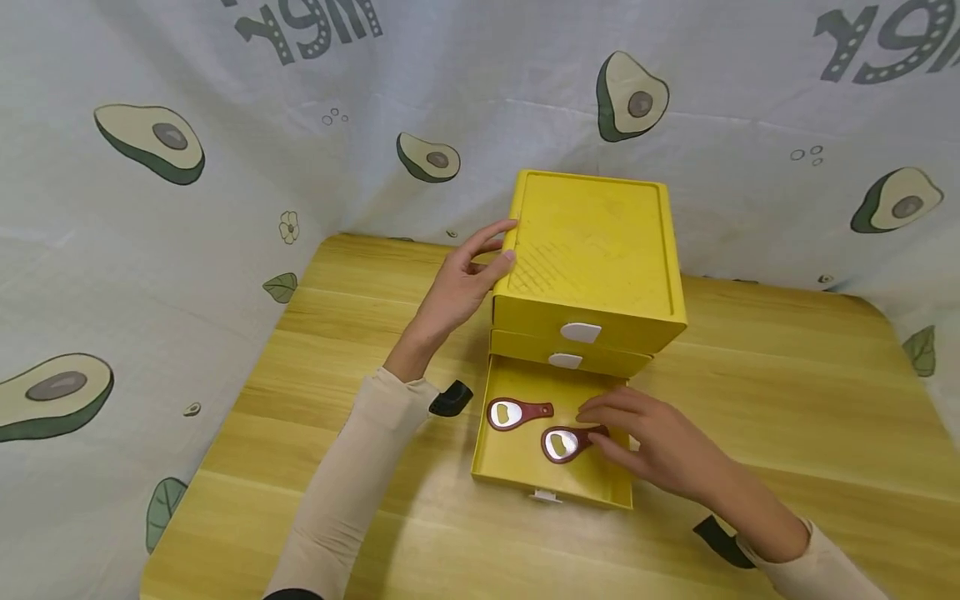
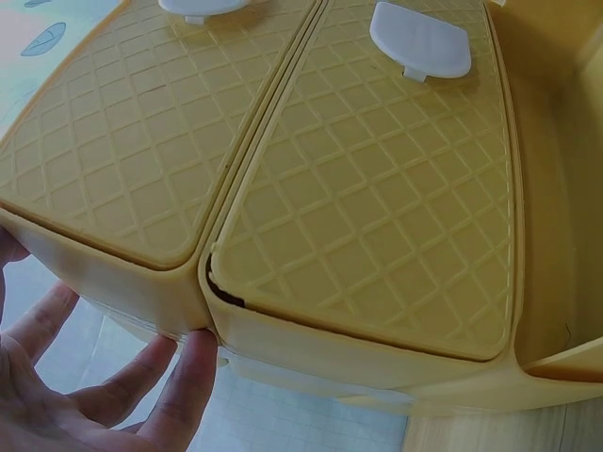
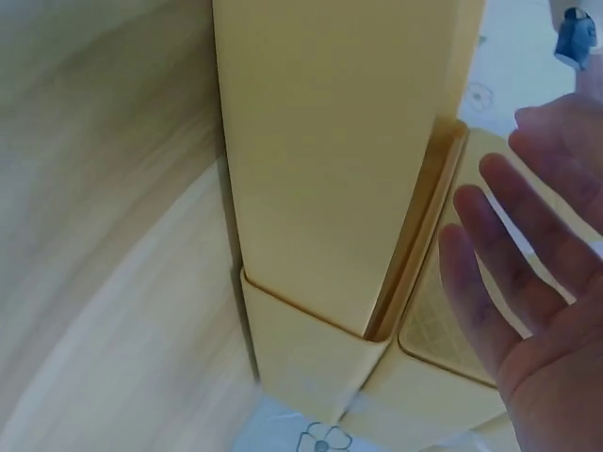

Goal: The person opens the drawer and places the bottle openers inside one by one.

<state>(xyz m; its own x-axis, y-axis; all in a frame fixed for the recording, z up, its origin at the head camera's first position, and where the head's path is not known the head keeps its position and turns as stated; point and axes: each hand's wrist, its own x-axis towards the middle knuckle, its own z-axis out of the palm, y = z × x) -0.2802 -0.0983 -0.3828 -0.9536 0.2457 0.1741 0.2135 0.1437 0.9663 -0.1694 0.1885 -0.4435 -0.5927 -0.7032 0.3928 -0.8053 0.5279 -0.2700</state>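
On the counter (image 1: 787,375) stood a yellow drawer unit (image 1: 592,250), bottom drawer (image 1: 551,467) pulled out. Left hand (image 1: 457,287) steadied the unit's left side, fingers straight. Two openers lay inside; right hand (image 1: 660,450) pinched the near opener (image 1: 564,442) by its handle, long axis left-right, head pointing left. Far opener (image 1: 516,412) lay parallel, just beyond.
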